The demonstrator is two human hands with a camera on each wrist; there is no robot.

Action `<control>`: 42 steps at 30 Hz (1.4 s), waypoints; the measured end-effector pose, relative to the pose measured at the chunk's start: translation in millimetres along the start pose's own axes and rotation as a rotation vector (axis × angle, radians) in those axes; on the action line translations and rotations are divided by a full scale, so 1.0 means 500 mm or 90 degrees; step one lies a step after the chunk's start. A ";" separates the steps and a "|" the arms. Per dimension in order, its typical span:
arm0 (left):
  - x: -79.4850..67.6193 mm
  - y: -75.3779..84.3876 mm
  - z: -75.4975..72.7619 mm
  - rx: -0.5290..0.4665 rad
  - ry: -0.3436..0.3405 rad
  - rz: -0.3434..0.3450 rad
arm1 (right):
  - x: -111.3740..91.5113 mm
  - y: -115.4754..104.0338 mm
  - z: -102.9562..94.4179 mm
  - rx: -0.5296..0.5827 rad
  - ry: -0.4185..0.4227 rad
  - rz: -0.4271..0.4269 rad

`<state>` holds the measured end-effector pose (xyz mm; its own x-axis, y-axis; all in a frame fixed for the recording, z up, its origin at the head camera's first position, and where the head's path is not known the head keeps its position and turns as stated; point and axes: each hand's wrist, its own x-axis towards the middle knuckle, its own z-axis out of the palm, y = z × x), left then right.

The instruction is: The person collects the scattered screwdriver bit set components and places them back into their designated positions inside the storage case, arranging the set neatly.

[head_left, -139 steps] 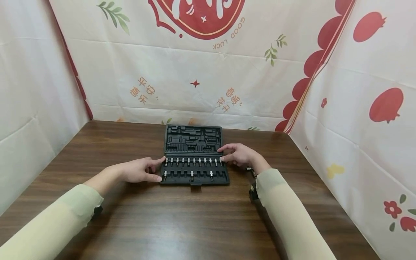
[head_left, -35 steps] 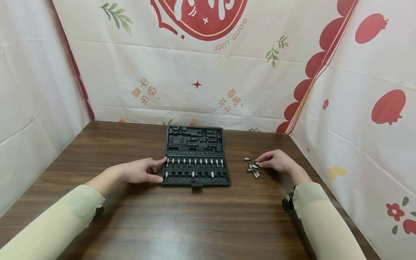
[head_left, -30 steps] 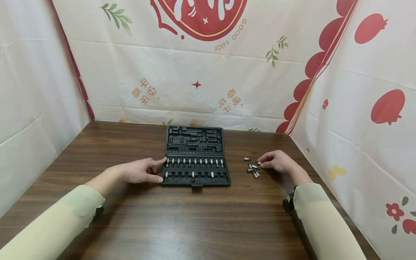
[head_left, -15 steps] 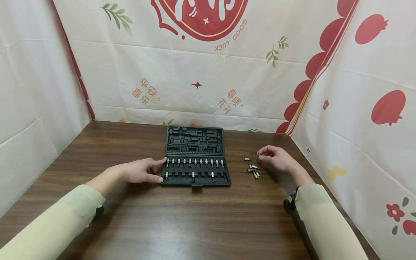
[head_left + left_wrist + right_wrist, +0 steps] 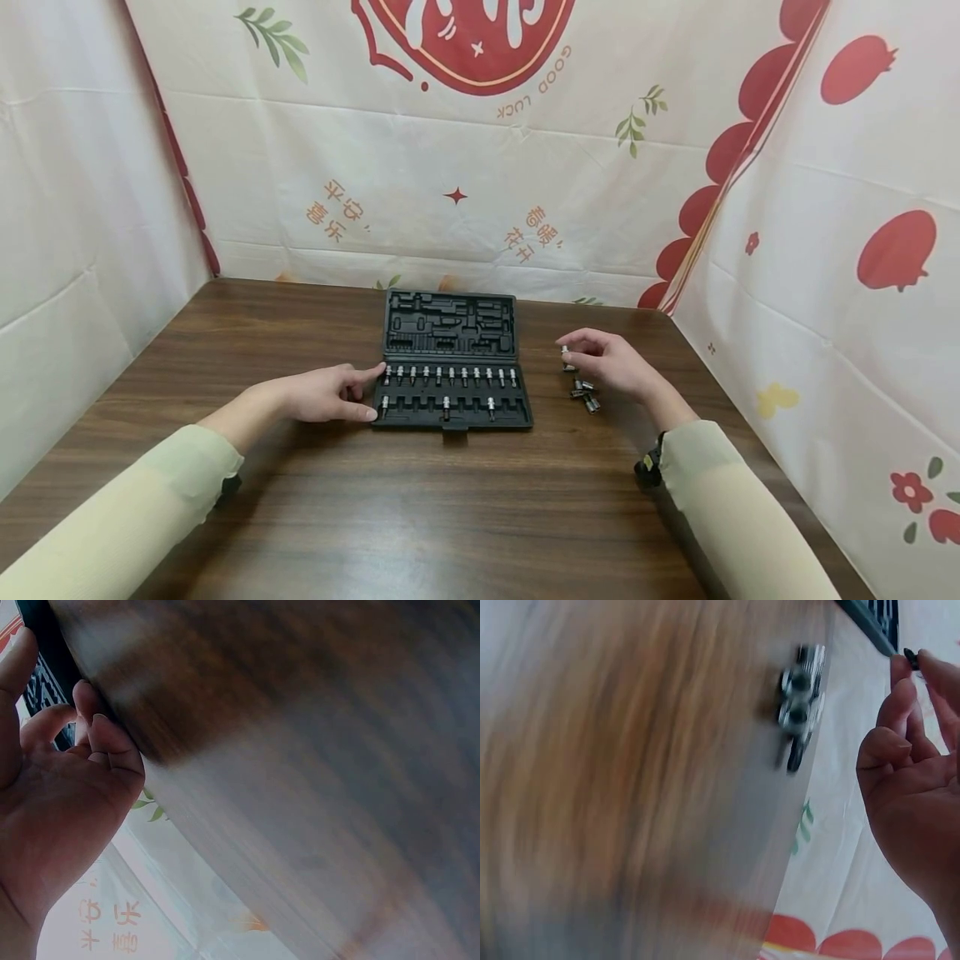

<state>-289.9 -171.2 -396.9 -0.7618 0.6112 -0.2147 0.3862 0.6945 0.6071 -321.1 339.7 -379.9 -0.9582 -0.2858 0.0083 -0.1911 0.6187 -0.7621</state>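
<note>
Pinching socket bit point(image 5: 566, 352) in right hand point(image 5: 609, 363), right of case point(image 5: 453, 390); touching its left edge with left hand point(image 5: 321, 394), thumb and forefinger parted.

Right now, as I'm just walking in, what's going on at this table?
Someone's left hand is touching the left side of an open black case. Their right hand is pinching a small metal bit beside the case, over the table. A few loose bits lie on the table near that hand. In the case, the back row is lined with bits, while the front row has just three, with gaps between them.
</note>
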 end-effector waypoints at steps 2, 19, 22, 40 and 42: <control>0.000 0.000 0.000 -0.003 0.000 0.000 | 0.005 -0.011 0.012 0.009 0.000 -0.002; -0.001 0.006 -0.002 0.004 -0.001 -0.002 | 0.050 -0.109 0.136 0.038 -0.050 -0.052; -0.002 0.006 -0.002 0.007 -0.001 -0.003 | 0.059 -0.120 0.155 0.053 -0.065 -0.059; 0.001 -0.002 -0.001 0.009 0.002 0.002 | 0.097 -0.197 0.256 0.087 -0.140 -0.118; 0.001 -0.002 -0.002 0.010 0.003 0.001 | 0.100 -0.202 0.267 0.089 -0.146 -0.118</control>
<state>-291.0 -171.9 -396.9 -0.7637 0.6105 -0.2099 0.3953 0.6993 0.5956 -321.4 165.0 -389.0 -0.8340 -0.5514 0.0219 -0.3122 0.4387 -0.8426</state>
